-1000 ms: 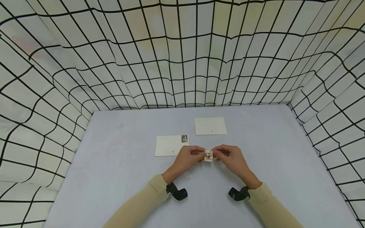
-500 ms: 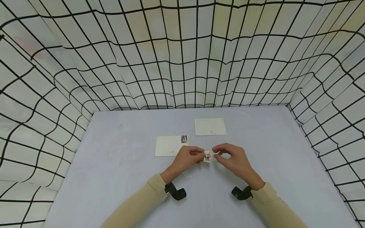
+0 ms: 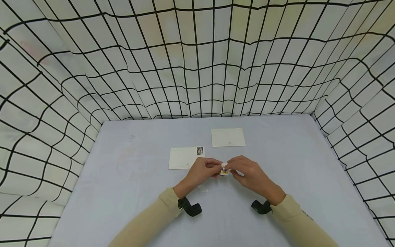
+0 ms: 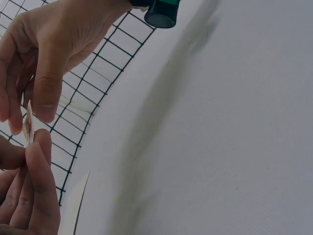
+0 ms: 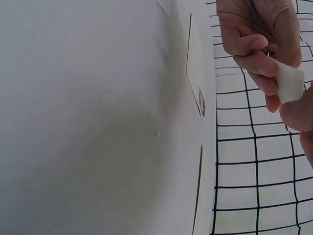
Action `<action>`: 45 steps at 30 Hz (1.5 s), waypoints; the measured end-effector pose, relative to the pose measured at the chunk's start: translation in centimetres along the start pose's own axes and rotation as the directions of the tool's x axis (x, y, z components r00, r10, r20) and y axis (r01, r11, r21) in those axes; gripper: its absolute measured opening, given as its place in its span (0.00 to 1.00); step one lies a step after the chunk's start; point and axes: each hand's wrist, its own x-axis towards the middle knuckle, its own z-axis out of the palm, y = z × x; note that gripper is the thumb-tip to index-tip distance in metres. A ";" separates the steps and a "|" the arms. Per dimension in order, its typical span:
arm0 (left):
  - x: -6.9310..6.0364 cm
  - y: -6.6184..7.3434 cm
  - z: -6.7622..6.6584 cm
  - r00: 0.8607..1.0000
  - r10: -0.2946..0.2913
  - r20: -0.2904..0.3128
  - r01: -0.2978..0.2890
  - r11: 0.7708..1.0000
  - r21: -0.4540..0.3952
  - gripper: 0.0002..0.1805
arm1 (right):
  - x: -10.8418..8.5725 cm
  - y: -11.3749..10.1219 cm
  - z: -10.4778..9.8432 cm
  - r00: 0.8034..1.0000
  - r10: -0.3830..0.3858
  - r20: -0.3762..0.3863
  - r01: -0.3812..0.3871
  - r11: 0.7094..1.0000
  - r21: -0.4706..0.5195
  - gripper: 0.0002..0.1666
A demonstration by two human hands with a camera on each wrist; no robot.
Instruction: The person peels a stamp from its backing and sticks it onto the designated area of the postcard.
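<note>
In the head view my left hand (image 3: 202,171) pinches a small colourful postage stamp (image 3: 224,172) by its left edge, above the table. My right hand (image 3: 251,173) is at the stamp's other side, its index finger reaching over the picture while the thumb hangs apart. The left wrist view shows the stamp (image 4: 28,128) edge-on, gripped from below, with a right finger against it and a gap to the right thumb. Its plain white back (image 5: 289,83) faces the right wrist view. Behind my left hand lies a white postcard (image 3: 182,158) with a dark stamp (image 3: 200,150) in its upper right corner.
Another white postcard (image 3: 228,138) lies farther back, to the right. A faint clear scrap (image 3: 202,188) rests beside my left wrist. White cloth covers the table (image 3: 139,151), and black netting (image 3: 197,75) over pale walls surrounds it on the far side and both flanks.
My right hand first touched the stamp's right edge, then drew away slightly with parted fingers. Now it is back, its index finger over the stamp. The left hand keeps its pinch.
</note>
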 end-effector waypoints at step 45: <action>-0.9 -0.6 1.6 0.993 0.086 -0.075 -0.085 0.996 0.022 0.15 | -1.9 -2.1 1.9 0.650 0.752 0.109 -0.706 0.545 0.452 0.10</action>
